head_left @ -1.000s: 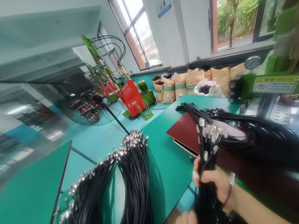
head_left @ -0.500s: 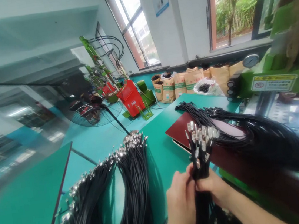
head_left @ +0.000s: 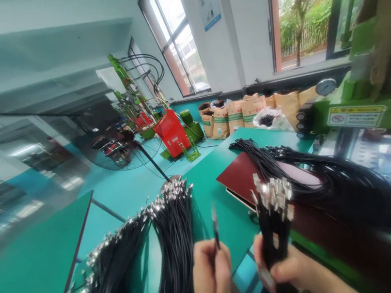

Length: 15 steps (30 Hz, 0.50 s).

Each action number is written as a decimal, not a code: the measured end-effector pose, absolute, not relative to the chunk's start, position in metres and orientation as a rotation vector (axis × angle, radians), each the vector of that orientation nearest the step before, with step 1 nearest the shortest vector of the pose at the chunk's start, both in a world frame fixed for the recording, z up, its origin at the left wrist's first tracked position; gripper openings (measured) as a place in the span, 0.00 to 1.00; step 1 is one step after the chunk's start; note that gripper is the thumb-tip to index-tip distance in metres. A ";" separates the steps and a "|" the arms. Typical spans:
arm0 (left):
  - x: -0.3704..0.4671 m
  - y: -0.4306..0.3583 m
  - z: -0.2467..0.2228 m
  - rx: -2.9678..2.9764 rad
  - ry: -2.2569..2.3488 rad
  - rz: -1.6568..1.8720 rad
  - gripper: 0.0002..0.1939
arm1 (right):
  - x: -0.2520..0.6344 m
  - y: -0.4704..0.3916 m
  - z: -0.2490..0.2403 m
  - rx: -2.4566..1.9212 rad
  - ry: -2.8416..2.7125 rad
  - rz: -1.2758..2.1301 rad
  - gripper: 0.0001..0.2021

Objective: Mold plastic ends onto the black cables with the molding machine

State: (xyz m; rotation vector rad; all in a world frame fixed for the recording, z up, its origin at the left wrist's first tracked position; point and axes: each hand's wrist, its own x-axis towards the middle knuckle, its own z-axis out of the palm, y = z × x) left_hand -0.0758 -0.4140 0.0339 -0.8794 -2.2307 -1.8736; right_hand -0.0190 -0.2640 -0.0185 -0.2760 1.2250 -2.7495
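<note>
My right hand (head_left: 289, 269) is wrapped around a bundle of black cables (head_left: 272, 233), whose silvery metal terminals (head_left: 274, 193) point upward. To its left, my left hand (head_left: 211, 274) pinches a single black cable (head_left: 216, 234) between thumb and fingers, its metal end upright and blurred. Left of that hand, a large heap of black cables (head_left: 173, 228) with metal ends lies in a curve on the green table (head_left: 204, 179). More black cables (head_left: 335, 174) stretch over the dark red board (head_left: 234, 172) on the right.
A green machine (head_left: 360, 114) with a pressure gauge (head_left: 325, 87) stands at the right. Another green table (head_left: 38, 253) is at the left. Beyond are a fan (head_left: 118, 150), a red cabinet (head_left: 172, 133) and filled sacks (head_left: 235, 117) along the wall.
My left hand has left the bundle and moved left, with one cable pinched in it. My right hand still holds the bundle, now slightly lower and further right.
</note>
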 end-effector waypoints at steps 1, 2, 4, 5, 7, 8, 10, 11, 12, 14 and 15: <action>-0.080 -0.414 0.037 -0.758 -2.284 -2.068 0.06 | -0.017 -0.264 -0.019 -0.343 1.217 -2.676 0.16; -0.084 -0.411 0.039 -0.689 -2.341 -2.240 0.08 | -0.015 -0.264 -0.019 -0.389 1.231 -2.608 0.18; -0.090 -0.400 0.041 -0.699 -2.442 -2.484 0.13 | -0.013 -0.263 -0.018 -0.431 1.290 -2.505 0.20; -0.092 -0.393 0.040 -0.735 -2.466 -2.550 0.14 | -0.012 -0.263 -0.017 -0.438 1.334 -2.479 0.20; -0.092 -0.378 0.037 -0.848 -2.450 -2.559 0.15 | -0.012 -0.262 -0.018 -0.431 1.411 -2.462 0.20; -0.090 -0.371 0.036 -0.923 -2.436 -2.501 0.15 | -0.013 -0.262 -0.019 -0.416 1.444 -2.465 0.20; -0.086 -0.363 0.032 -1.065 -2.428 -2.293 0.14 | -0.014 -0.261 -0.021 -0.384 1.475 -2.487 0.19; -0.085 -0.361 0.030 -1.100 -2.435 -2.187 0.14 | -0.015 -0.261 -0.022 -0.366 1.468 -2.497 0.18; -0.084 -0.360 0.029 -1.100 -2.448 -2.108 0.15 | -0.016 -0.262 -0.022 -0.351 1.459 -2.512 0.17; -0.084 -0.361 0.025 -1.026 -2.465 -2.054 0.15 | -0.018 -0.265 -0.021 -0.312 1.449 -2.574 0.15; -0.085 -0.361 0.023 -0.977 -2.459 -2.061 0.15 | -0.019 -0.268 -0.019 -0.284 1.460 -2.605 0.13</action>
